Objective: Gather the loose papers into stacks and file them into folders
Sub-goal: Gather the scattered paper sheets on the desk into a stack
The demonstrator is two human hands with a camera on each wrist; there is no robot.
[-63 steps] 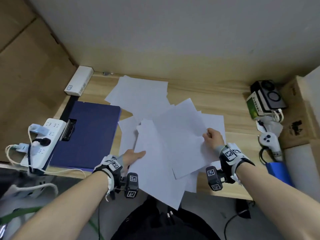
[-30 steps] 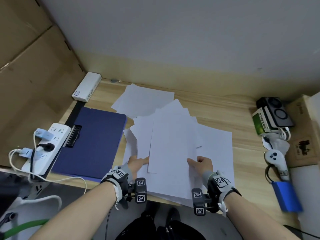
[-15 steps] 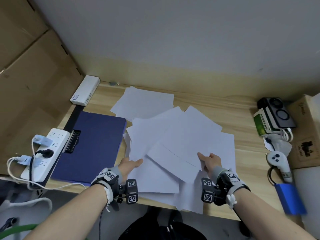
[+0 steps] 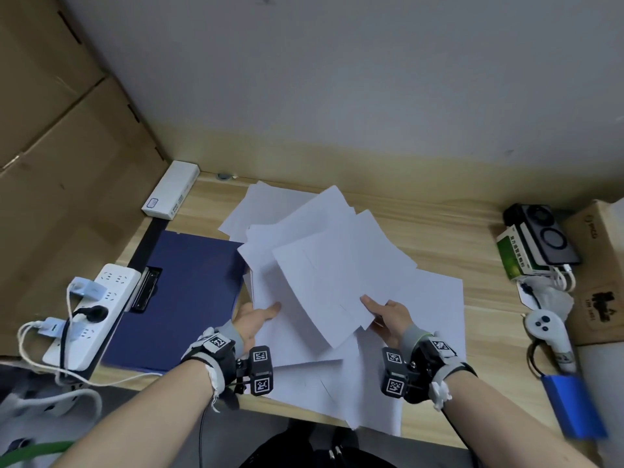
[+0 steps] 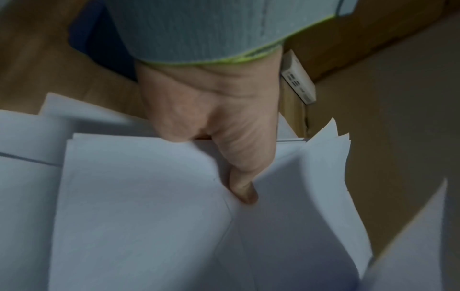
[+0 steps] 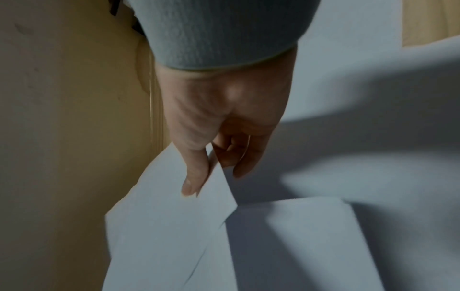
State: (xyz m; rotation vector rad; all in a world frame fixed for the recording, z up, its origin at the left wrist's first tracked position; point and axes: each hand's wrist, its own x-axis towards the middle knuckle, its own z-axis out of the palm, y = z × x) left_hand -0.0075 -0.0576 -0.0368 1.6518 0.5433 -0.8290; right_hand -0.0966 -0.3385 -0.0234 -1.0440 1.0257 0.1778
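On the wooden bench (image 4: 435, 231), seen from the head, loose white papers (image 4: 324, 265) lie fanned across the middle, some hanging over the near edge. Left of them lies a closed blue folder (image 4: 182, 298), with a white power strip (image 4: 98, 309) further left. The left hand (image 4: 251, 320) grips the left edge of the pile, thumb on top. The right hand (image 4: 390, 315) pinches a lifted sheet (image 4: 337, 292) at its near right corner.

From the left wrist, the left hand (image 5: 211, 122) has its thumb pressed onto the sheets and its fingers hidden beneath them.

From the right wrist, the right hand (image 6: 224, 128) pinches the sheet (image 6: 174, 226) between thumb and curled fingers (image 6: 239, 157).
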